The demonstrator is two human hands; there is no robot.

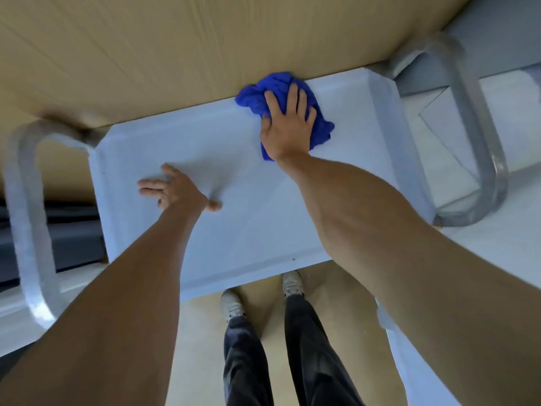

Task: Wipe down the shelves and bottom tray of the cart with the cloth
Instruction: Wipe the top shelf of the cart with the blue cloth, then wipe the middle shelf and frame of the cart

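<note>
The cart's white top shelf (240, 230) fills the middle of the head view, seen from straight above. A crumpled blue cloth (263, 89) lies at the shelf's far edge, right of centre. My right hand (288, 124) presses flat on the cloth with fingers spread and straight. My left hand (175, 189) rests flat on the bare shelf surface to the left, fingers extended, holding nothing. The lower shelves and bottom tray are hidden under the top shelf.
Grey tubular handles curve at the cart's left end (26, 200) and right end (480, 136). A tan wall panel (175, 48) stands right behind the cart. My feet (289, 284) are on the beige floor at the near edge.
</note>
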